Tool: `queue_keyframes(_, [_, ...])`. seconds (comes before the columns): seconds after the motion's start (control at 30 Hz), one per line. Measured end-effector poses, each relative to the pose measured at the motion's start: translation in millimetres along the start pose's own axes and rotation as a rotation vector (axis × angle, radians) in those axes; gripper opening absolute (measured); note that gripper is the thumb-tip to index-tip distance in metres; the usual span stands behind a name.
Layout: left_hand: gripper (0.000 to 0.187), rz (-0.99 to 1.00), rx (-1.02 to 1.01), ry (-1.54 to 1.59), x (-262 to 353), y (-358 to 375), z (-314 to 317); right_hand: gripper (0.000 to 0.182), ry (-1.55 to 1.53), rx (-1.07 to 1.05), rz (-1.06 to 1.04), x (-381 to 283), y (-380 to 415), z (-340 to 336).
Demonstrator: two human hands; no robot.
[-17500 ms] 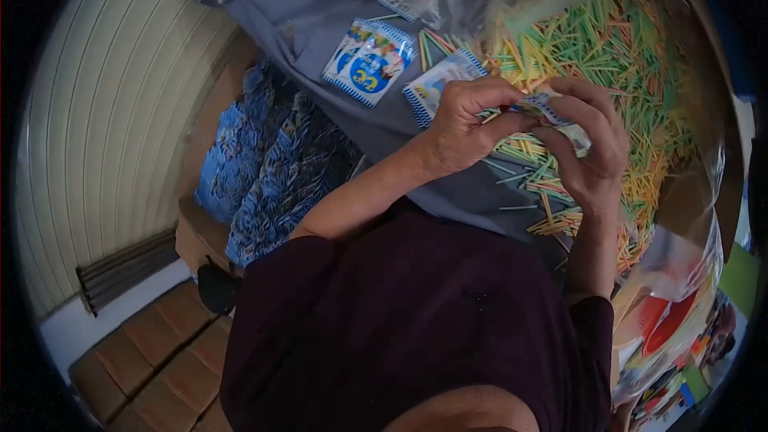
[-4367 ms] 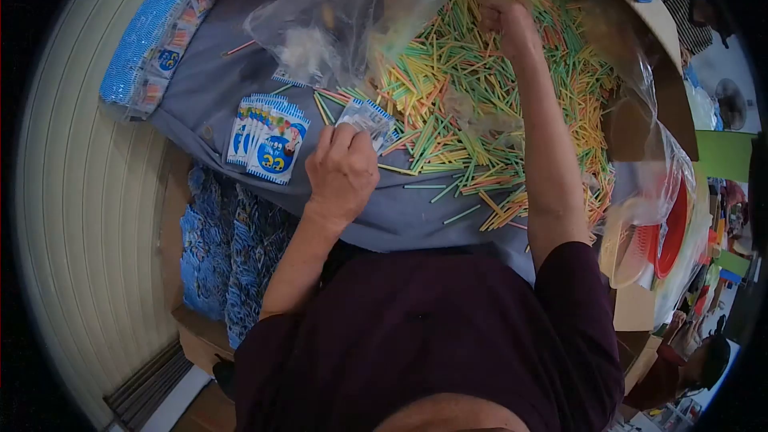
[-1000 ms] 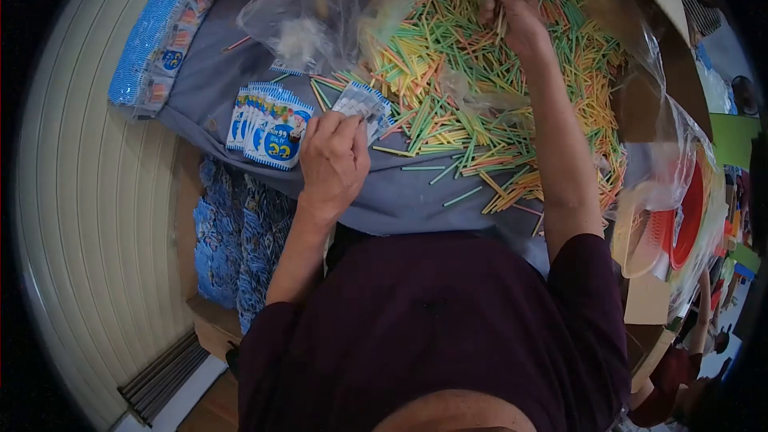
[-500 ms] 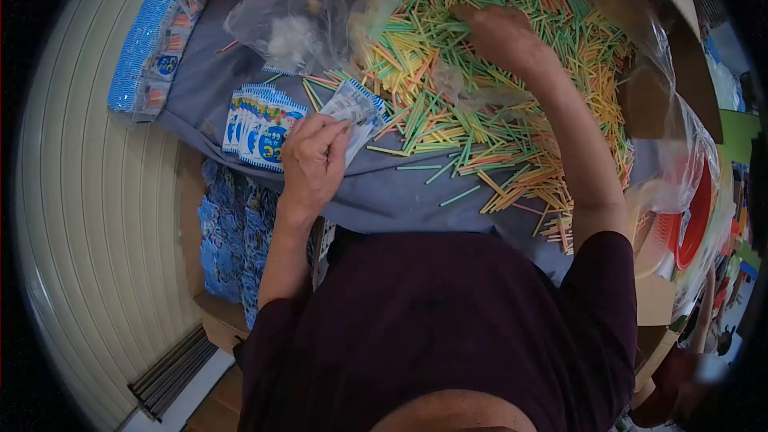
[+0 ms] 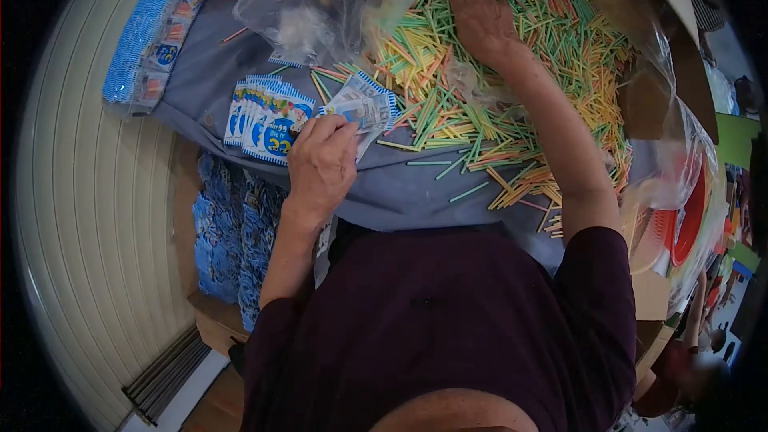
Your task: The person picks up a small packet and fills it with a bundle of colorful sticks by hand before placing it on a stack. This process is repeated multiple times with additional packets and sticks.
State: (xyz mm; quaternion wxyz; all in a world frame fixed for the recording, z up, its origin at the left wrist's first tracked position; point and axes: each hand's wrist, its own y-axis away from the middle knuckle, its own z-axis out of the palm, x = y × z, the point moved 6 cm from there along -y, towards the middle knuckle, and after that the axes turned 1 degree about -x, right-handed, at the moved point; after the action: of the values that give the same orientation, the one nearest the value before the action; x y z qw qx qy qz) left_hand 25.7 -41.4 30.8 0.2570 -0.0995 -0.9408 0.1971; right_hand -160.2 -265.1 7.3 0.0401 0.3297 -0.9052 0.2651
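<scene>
Curled fingers of my left hand [image 5: 324, 162] press on the edge of a blue-and-white packet [image 5: 370, 112], its thumb side toward the sticks. Just left of that hand lies a fanned stack of blue-and-white printed packets [image 5: 268, 122]. My right hand [image 5: 484, 26] rests palm down on a large heap of thin green, yellow, orange and pink sticks [image 5: 560, 56], its fingers a little apart and their tips among the sticks. Whether a stick is under its palm is hidden. Loose sticks [image 5: 468, 192] lie on the grey cloth near the heap's front edge.
A clear plastic bag [image 5: 308, 8] lies behind the packets. At the upper left is a bundle of blue wrapped packs [image 5: 148, 40]. A box of blue packets [image 5: 220, 248] stands below the cloth's left edge. Red baskets [image 5: 690, 220] and plastic film are at the right.
My right hand has moved slightly up and left over the heap, its fingers now more visible. My left hand has shifted a little to the right beside the packets. The view has shifted slightly.
</scene>
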Motion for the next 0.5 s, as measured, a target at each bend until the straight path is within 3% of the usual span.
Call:
queue_keyframes(0.13, [0.012,-0.073,0.038,0.083,-10.0,-3.4,-0.6,0.031,-0.068,-0.216,0.125,17.0,0.9,3.4])
queue_keyframes(0.2, [0.012,-0.144,0.104,0.263,-13.1,-6.3,-6.8,0.026,-0.676,-0.119,0.392,50.8,12.8,4.7])
queue_keyframes(0.23, [0.012,-0.136,0.1,0.269,-12.6,-7.1,-7.1,0.019,-0.953,-0.144,0.419,62.7,11.1,-7.6])
queue_keyframes(0.27, [0.012,-0.177,0.115,0.395,-15.8,-7.2,-7.6,0.019,-0.944,-0.14,0.431,67.5,16.0,-12.8])
queue_keyframes(0.33, [0.013,-0.204,0.12,0.531,-14.5,-12.3,-3.6,0.017,-1.803,0.059,0.798,84.0,35.4,-10.1])
queue_keyframes(0.4, [0.011,-0.316,0.109,0.82,-14.9,-18.1,5.2,0.019,-1.966,0.085,0.792,88.0,44.4,-7.3])
queue_keyframes(0.5, [0.008,-0.316,0.115,0.988,7.4,-37.9,15.4,0.018,-2.401,0.031,0.598,77.6,49.2,1.6])
